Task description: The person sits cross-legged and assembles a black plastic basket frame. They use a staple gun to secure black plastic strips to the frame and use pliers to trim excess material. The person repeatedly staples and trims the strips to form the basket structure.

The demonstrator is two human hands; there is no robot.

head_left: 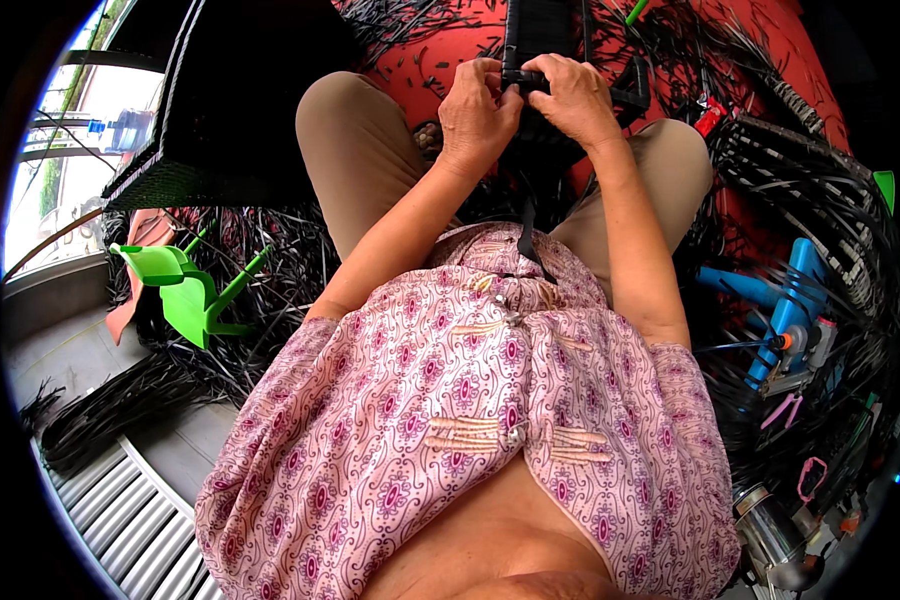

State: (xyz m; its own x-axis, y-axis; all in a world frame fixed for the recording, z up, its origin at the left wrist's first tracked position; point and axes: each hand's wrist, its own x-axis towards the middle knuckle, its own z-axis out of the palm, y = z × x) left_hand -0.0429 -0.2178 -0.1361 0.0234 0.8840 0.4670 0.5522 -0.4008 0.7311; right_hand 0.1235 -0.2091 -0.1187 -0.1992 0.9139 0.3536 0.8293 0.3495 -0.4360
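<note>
Both hands meet at a black frame [511, 35] between my knees, at the top of the head view. My left hand [475, 115] has its thumb and fingers closed on a black strip [523, 78] at the frame's corner. From the other side, my right hand [578, 100] pinches the same strip, its fingers bent and close to the left thumb. Where the strip runs under the fingertips is hidden. A narrow black strap [530, 225] hangs down toward my shirt.
Loose black strips [270, 340] lie in heaps on both sides. A large black woven box [240, 110] stands at left, above a green plastic chair [192, 290]. At right are a blue plastic object [795, 305], bundled strips [810, 190] and a metal cup [770, 525]. Red surface [420, 80] lies ahead.
</note>
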